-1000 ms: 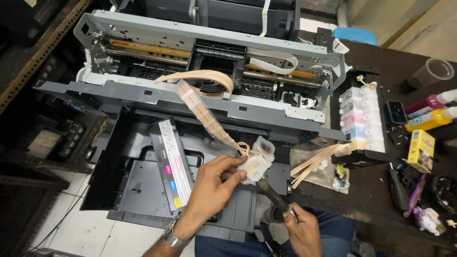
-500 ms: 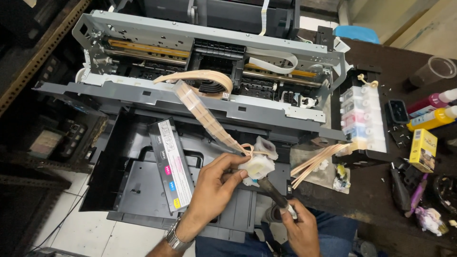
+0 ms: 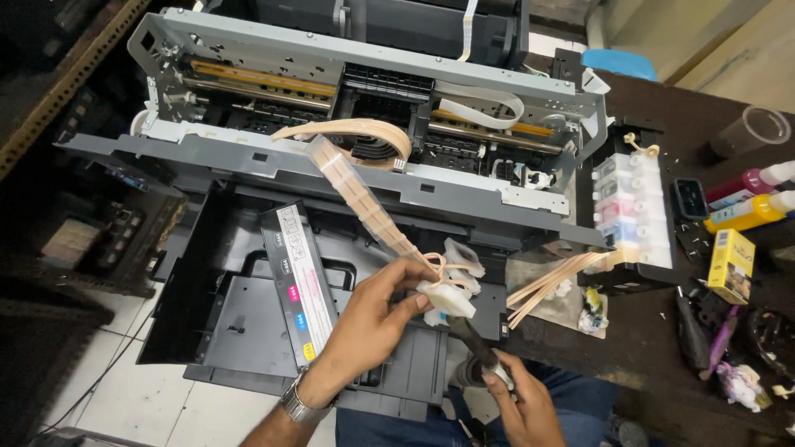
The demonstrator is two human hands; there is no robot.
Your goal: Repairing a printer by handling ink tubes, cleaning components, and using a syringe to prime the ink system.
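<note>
My left hand (image 3: pixel 377 319) grips a small white plastic connector block (image 3: pixel 447 290) at the end of a flat band of beige ink tubes (image 3: pixel 364 194), which runs up into the opened printer (image 3: pixel 364 91). My right hand (image 3: pixel 517 406), low in the view, holds a dark-handled tool (image 3: pixel 472 339) whose tip reaches the underside of the white block. Both hands work over the printer's black front tray (image 3: pixel 248 323). More beige tubes (image 3: pixel 555 281) lead from the block's right toward the ink tank unit (image 3: pixel 633 207).
A label strip with coloured squares (image 3: pixel 296 281) lies on the tray. On the dark table to the right stand ink bottles (image 3: pixel 749 199), a yellow box (image 3: pixel 731 265), a clear cup (image 3: pixel 758 128), stained rags (image 3: pixel 737 385) and small tools. A tiled floor (image 3: pixel 116 389) is at lower left.
The right hand has brought the tool up closer under the white block. The left hand keeps its hold on the block with only slight shifts.
</note>
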